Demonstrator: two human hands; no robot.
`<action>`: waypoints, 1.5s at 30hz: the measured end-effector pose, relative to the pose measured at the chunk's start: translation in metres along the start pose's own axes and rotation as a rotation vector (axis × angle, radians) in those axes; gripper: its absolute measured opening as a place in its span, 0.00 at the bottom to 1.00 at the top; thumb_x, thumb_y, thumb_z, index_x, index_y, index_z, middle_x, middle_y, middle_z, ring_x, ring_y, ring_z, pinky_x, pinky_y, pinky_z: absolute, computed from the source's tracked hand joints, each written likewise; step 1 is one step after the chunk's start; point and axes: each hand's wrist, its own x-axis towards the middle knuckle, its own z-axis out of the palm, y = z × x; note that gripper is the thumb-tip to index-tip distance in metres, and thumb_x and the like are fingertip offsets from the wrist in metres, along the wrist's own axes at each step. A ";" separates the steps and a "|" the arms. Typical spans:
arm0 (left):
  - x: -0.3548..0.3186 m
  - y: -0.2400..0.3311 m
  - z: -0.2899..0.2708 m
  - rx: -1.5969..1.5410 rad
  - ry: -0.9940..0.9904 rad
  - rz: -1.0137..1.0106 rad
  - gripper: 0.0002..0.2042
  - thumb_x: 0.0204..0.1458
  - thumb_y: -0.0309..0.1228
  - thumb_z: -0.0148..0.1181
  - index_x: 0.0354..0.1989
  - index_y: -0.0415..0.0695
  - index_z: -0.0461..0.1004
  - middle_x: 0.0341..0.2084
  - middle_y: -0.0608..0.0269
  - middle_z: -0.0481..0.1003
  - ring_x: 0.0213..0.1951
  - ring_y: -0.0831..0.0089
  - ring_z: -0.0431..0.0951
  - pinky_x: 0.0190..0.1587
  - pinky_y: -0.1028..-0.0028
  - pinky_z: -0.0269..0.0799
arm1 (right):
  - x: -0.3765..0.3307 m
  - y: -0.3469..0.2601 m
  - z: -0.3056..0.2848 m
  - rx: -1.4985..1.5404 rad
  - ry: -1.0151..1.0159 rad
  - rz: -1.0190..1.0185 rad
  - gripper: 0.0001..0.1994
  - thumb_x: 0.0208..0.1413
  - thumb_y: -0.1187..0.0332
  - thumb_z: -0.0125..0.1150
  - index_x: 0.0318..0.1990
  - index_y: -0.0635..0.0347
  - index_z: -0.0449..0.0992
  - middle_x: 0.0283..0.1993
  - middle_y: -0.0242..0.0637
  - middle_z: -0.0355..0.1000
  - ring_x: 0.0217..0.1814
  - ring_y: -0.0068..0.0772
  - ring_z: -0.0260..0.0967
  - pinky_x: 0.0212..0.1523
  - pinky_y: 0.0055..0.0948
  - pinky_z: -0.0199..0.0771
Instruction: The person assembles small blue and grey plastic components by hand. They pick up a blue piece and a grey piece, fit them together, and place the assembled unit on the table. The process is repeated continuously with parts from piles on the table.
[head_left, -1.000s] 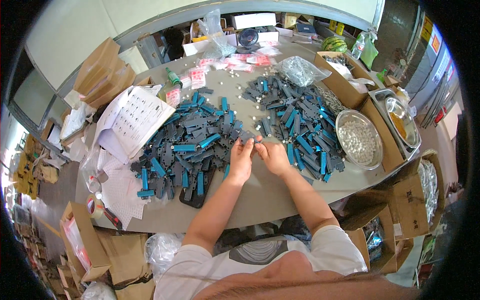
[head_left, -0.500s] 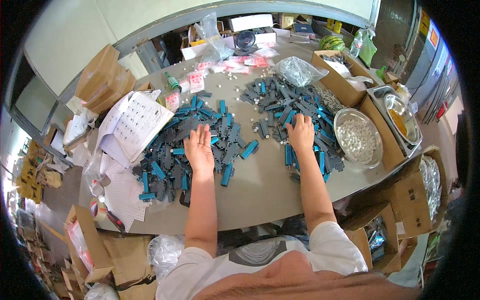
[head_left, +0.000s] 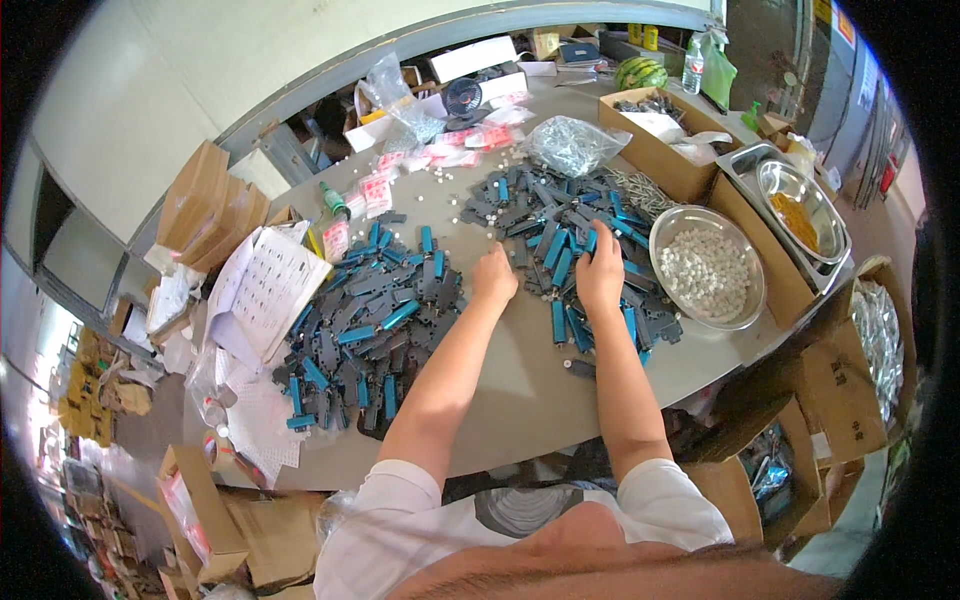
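Head view, grey table (head_left: pixel 520 390) in cluttered workroom, left hand (head_left: pixel 493 280) clenched, right hand (head_left: pixel 600 272) spread on blue-grey parts (head_left: pixel 560 215).

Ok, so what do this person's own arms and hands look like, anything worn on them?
Both forearms come up from the lower edge bare to above the elbow. The left hand and right hand wear no gloves, and no watch, ring or band shows. The only clothing is a white short-sleeved shirt with a dark print on the chest; its sleeves end at the upper arms.
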 end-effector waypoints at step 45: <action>-0.122 -0.073 -0.028 -1.673 -0.282 -0.269 0.11 0.56 0.29 0.55 0.44 0.37 0.70 0.37 0.62 0.73 0.35 0.76 0.74 0.38 0.77 0.72 | -0.024 -0.055 0.016 0.706 -1.084 0.172 0.05 0.52 0.75 0.59 0.37 0.63 0.72 0.27 0.29 0.70 0.25 0.17 0.65 0.24 0.19 0.62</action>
